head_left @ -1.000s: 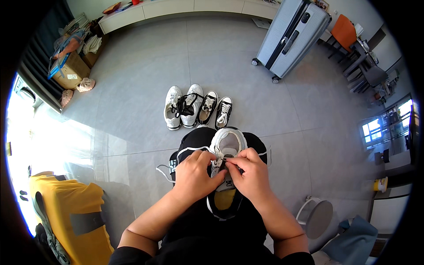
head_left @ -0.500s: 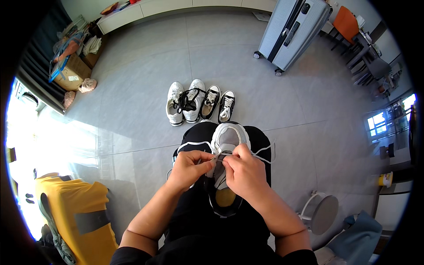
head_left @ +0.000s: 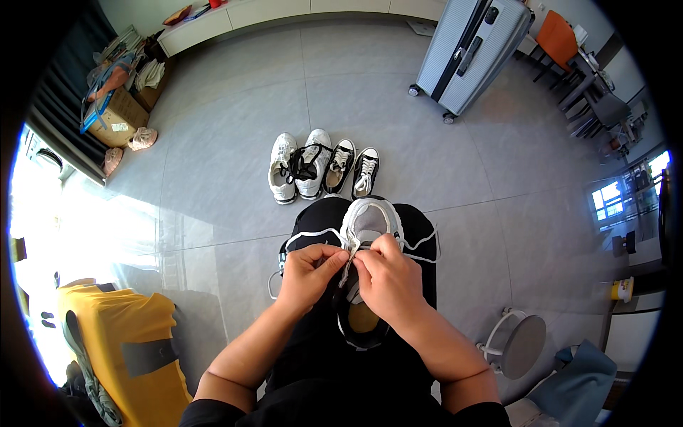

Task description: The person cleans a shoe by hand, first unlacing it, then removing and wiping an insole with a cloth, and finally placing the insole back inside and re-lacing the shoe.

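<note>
On my lap lies a white and grey sneaker [head_left: 371, 216], its toe pointing away from me and its dark-rimmed opening with a yellowish insole towards me. A white shoelace [head_left: 317, 233] trails over my black trousers, with loose ends on both sides of the shoe. My left hand [head_left: 310, 274] pinches at the lacing on the shoe's left edge, thumb against forefinger. Close beside it, my right hand [head_left: 388, 274] is closed over the tongue area, fingertips at the lacing. The fingers hide the exact piece each one grips.
Ahead on the grey tiled floor stand white sneakers with black laces [head_left: 310, 164] and black-and-white canvas shoes [head_left: 339, 166]. A silver suitcase [head_left: 466, 57] is at far right, a round stool [head_left: 523, 346] at near right. A yellow-covered object [head_left: 117, 341] sits at near left, a cardboard box [head_left: 121, 117] further off.
My hands have shifted slightly on the lacing, and the fingertips have drawn in around the eyelet edge. The tongue now looks more covered. The surrounding things stay put.
</note>
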### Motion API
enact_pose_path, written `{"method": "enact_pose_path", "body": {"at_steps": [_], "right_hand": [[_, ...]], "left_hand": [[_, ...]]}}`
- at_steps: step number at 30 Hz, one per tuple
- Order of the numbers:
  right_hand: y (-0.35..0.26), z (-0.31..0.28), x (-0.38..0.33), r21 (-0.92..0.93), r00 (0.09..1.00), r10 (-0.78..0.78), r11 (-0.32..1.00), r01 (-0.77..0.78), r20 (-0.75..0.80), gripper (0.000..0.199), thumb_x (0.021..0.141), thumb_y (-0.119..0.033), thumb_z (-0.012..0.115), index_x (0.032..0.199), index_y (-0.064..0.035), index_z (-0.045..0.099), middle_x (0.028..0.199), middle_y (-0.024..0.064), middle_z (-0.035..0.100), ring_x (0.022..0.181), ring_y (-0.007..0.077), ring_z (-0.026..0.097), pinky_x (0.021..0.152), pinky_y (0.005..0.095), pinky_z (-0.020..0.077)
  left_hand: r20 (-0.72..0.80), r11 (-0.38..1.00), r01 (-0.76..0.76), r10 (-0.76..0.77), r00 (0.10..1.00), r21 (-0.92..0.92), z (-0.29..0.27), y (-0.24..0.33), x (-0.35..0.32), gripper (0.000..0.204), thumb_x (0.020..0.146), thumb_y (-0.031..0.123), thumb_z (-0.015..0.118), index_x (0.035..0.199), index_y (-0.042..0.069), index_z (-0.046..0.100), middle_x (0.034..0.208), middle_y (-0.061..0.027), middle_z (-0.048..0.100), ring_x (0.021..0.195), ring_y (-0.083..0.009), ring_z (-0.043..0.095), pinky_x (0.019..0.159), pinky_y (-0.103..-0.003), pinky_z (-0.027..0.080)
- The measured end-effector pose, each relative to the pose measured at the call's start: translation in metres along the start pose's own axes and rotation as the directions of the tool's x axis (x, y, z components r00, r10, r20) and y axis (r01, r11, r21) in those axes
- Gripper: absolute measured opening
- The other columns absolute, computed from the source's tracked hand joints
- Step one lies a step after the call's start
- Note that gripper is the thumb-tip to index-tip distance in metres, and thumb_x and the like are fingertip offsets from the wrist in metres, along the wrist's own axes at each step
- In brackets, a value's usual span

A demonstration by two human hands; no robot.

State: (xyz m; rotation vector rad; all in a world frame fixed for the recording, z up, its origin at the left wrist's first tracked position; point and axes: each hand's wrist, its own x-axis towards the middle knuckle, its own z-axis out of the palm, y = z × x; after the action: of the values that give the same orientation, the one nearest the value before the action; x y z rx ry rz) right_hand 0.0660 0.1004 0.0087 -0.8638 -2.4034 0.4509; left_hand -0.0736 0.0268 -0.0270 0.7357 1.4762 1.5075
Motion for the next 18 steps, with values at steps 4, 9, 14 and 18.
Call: {"method": "enact_pose_path", "body": {"at_steps": [4,9,14,18], "right_hand": [[-0.001,-0.019,-0.002,-0.02,0.996,0.079,0.997,-0.078,0.045,0.028,0.074,-0.01,0.073,0.098,-0.0082,0.058,0.092,0.0062,0.05,0.063,0.0219,0.061,0.05,0.0316,0.05],[0.004,-0.024,-0.008,-0.01,0.991,0.127,0.992,-0.127,0.051,0.039,0.073,-0.007,0.074,0.106,-0.0103,0.053,0.095,0.0073,0.05,0.065,0.0226,0.062,0.051,0.0307,0.0508],[-0.001,-0.023,-0.009,0.035,0.987,0.148,0.988,-0.15,0.067,0.042,0.073,-0.007,0.074,0.108,-0.0102,0.052,0.096,0.0087,0.051,0.065,0.0236,0.063,0.053,0.0321,0.051],[-0.001,-0.023,-0.016,0.089,0.985,0.162,0.982,-0.166,0.051,0.044,0.073,-0.008,0.074,0.11,-0.01,0.05,0.097,0.01,0.051,0.065,0.0249,0.063,0.053,0.0335,0.051]], "left_hand": [[-0.138,0.988,0.082,-0.1,0.985,-0.127,-0.01,0.009,0.001,0.011,0.091,0.014,0.063,0.087,0.004,0.064,0.071,0.0039,0.058,0.055,-0.0003,0.043,0.046,-0.017,0.031],[-0.145,0.998,0.058,-0.058,0.988,-0.006,-0.037,0.028,0.011,0.015,0.092,0.017,0.061,0.091,0.002,0.062,0.077,0.0019,0.059,0.059,-0.0008,0.044,0.051,-0.017,0.033],[0.123,0.996,0.059,-0.067,0.99,0.064,-0.004,0.002,0.0,0.016,0.086,0.01,0.07,0.096,-0.002,0.066,0.086,-0.0023,0.066,0.074,-0.005,0.057,0.066,-0.018,0.046],[0.037,0.999,0.033,-0.035,0.999,0.042,0.005,0.004,-0.003,0.017,0.085,0.015,0.072,0.089,-0.002,0.067,0.073,0.0016,0.062,0.064,-0.0026,0.05,0.056,-0.019,0.04]]}}
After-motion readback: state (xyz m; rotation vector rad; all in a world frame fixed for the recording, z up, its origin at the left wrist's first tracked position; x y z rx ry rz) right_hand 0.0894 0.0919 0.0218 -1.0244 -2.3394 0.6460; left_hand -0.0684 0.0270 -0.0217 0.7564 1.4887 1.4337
